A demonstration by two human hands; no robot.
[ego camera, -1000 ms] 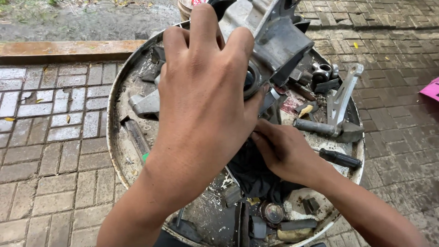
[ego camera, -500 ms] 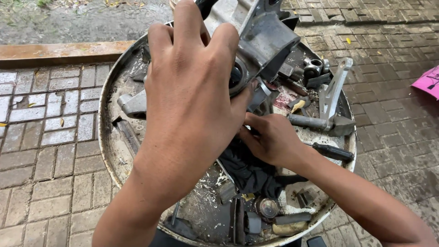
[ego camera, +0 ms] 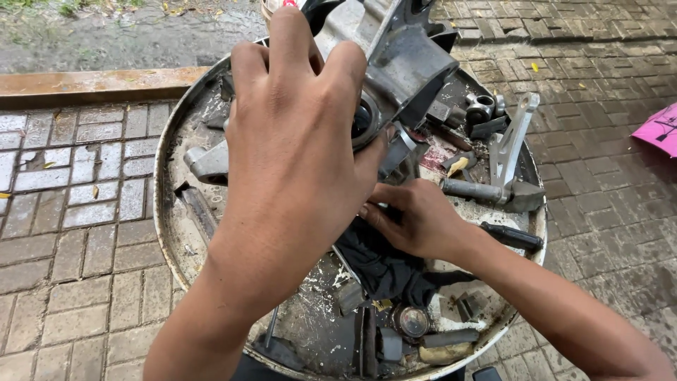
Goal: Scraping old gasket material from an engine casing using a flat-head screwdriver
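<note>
My left hand (ego camera: 296, 134) grips a large grey cast-metal engine casing (ego camera: 409, 56) from above and holds it tilted over a round metal tray (ego camera: 173, 204). A round bearing hole in the casing shows just right of my thumb. My right hand (ego camera: 416, 219) reaches in under the casing, fingers curled at its lower edge; what the fingertips hold is hidden by the left hand. Below the right hand a black rag (ego camera: 384, 268) lies in the tray.
The tray holds several greasy parts: a silver lever arm (ego camera: 511, 141), a black-handled tool (ego camera: 511, 236), a grey cylinder (ego camera: 469, 189), a round bearing (ego camera: 412, 321), small blocks. Brick paving surrounds it, a wooden plank (ego camera: 92, 83) lies behind, and a pink object (ego camera: 659, 130) sits far right.
The view has shifted a little, so the tray sits further right in the picture. Both hands keep their hold around the casing; the right hand stays under it.
</note>
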